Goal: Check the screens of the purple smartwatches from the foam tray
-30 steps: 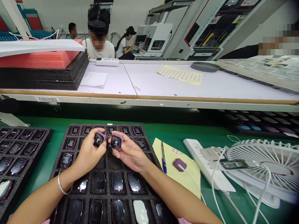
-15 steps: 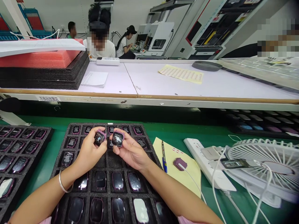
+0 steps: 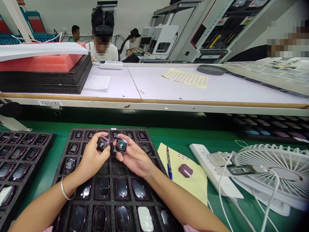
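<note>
Both hands [image 3: 90, 158] [image 3: 138, 158] are half curled, each pinching a purple-rimmed smartwatch [image 3: 102, 143] [image 3: 121, 145].

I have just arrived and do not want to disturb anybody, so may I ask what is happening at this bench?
A person is holding two purple-framed smartwatches side by side over a black foam tray. The left hand grips the left smartwatch, and the right hand grips the right smartwatch; both screens show a lit graphic. More watches sit in the tray's compartments. To the right, a purple device with a white cable running to it lies on yellow paper, near a pen.
</note>
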A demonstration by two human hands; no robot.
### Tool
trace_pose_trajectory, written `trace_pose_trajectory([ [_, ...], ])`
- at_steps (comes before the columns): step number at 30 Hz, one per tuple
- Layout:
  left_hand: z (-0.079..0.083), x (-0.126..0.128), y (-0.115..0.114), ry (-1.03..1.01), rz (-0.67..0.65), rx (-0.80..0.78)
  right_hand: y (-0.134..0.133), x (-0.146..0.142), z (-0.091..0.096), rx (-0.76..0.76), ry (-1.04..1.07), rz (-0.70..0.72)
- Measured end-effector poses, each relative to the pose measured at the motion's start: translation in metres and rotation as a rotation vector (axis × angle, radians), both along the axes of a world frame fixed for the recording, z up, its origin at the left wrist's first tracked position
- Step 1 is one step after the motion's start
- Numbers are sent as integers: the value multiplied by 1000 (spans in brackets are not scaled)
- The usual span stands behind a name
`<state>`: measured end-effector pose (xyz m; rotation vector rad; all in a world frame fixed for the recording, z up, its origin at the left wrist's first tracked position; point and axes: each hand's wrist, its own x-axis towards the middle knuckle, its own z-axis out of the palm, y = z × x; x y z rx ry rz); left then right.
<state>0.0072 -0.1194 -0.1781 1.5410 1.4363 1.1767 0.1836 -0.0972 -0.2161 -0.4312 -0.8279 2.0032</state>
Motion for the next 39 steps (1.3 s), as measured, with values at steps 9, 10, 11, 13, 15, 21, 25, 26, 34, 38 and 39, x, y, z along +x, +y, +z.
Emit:
trace_pose_trajectory([
  [9, -5, 1, 0, -48, -20, 2, 0, 0, 0, 5, 13, 10],
  [10, -5, 1, 0, -51, -20, -3, 0, 0, 0, 7, 13, 10],
  [11, -4, 1, 0, -51, -19, -4, 0, -1, 0, 11, 11, 9],
  [13, -4, 1, 0, -51, -20, 2, 0, 0, -1, 17, 7, 10],
  [15, -5, 0, 1, -62, -15, 4, 0, 0, -1, 17, 8, 12],
  [21, -6, 0, 6, -281, 11, -84, 5, 0, -2, -55, -7, 4],
  [25, -4, 1, 6, -538, -23, -229, 11, 0, -8, -139, -20, 4],
  [26, -3, 1, 6, -584, -23, -246, 13, 0, -9, -155, -21, -3],
  [34, -5, -2, 12, -719, -55, -322, 16, 2, -9, -157, -70, -102],
  [38, -8, -3, 13, -706, -71, -325, 15, 3, -6, -104, -119, -159],
  [39, -9, -3, 13, -691, -80, -323, 14, 3, -5, -92, -131, -167],
])
